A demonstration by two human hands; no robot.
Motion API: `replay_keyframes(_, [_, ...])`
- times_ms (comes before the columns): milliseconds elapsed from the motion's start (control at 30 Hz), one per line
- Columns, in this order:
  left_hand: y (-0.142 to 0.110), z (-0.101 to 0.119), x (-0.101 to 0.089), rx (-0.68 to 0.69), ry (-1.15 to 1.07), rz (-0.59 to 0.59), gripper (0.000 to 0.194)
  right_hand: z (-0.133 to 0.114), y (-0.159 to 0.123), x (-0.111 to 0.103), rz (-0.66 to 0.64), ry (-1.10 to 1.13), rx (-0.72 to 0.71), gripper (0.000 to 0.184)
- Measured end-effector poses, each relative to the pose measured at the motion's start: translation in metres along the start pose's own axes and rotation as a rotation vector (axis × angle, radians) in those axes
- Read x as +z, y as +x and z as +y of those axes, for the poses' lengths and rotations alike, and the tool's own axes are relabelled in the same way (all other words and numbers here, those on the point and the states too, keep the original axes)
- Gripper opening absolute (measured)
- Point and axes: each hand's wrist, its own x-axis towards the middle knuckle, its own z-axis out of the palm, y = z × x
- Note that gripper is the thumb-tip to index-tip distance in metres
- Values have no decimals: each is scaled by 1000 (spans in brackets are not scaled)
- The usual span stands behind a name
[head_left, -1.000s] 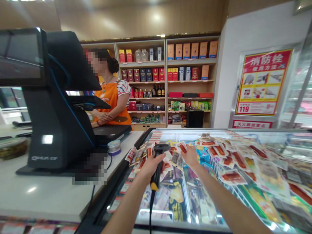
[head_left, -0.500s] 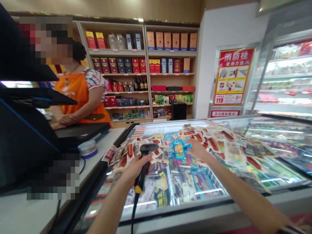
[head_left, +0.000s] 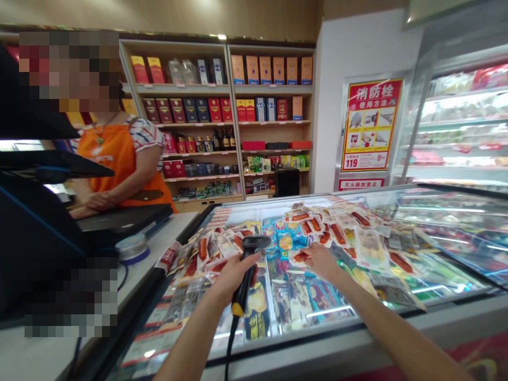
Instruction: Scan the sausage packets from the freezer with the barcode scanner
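A black barcode scanner [head_left: 255, 243] with a yellow-tipped handle is upright in my left hand [head_left: 233, 275], its cord hanging down in front. My right hand [head_left: 323, 261] pinches the edge of a small clear packet of reddish sausage [head_left: 300, 256], a short way right of the scanner head. Both hands are above the glass top of a chest freezer [head_left: 337, 330]. A pile of sausage packets [head_left: 337, 233] lies on the glass beyond my right hand, and another heap of packets [head_left: 204, 251] lies to the left of the scanner.
Blue snack packs [head_left: 286, 241] show between the heaps. On the left counter [head_left: 180, 225] stand a dark monitor [head_left: 35, 222] and a round tub [head_left: 133, 247]. A person in an orange apron [head_left: 109, 153] stands behind it, hands together. Shelves of boxes [head_left: 190, 110] line the back wall.
My right hand has come back from the far pile, toward me, with a sausage packet in its fingers. The scanner in my left hand has shifted slightly right. The camera view has turned a little right.
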Motion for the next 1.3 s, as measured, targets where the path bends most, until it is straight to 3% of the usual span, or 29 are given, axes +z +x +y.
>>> replay_keyframes(67, [1, 0, 5, 23, -21, 4, 30, -13, 12, 6, 80, 122, -67, 32])
replay_keyframes(167, [12, 1, 24, 31, -51, 72, 34, -33, 18, 2, 292, 429, 10, 31])
replay_keyframes(200, [18, 1, 33, 42, -36, 108, 36, -39, 17, -2, 302, 599, 28, 31])
replay_keyframes(333, [47, 3, 74, 226, 253, 163, 46, -60, 5, -22, 11, 1380, 101, 42])
replay_keyframes(467, [63, -4, 93, 321, 472, 174, 35, -48, 3, -33, -2, 1730, 461, 36])
replay_keyframes(533, [66, -14, 91, 286, 626, 236, 38, -30, 4, -40, 0, 1766, 581, 29])
replay_keyframes(633, [72, -33, 88, 164, 1005, 325, 52, 0, 0, -51, -16, 1747, 556, 25])
replay_keyframes(700, [82, -43, 87, 128, 1143, 294, 54, 15, -5, -56, -51, 1699, 542, 26])
replay_keyframes(933, [117, -45, 64, 239, 1062, 157, 36, 24, -14, -54, -164, 1400, 601, 29])
replay_keyframes(1067, [122, -44, 52, 252, 1052, 149, 30, 21, -16, -49, -201, 1440, 592, 32])
replay_keyframes(1300, [117, -42, 49, 297, 996, 220, 31, 21, -22, -50, -204, 1588, 635, 31])
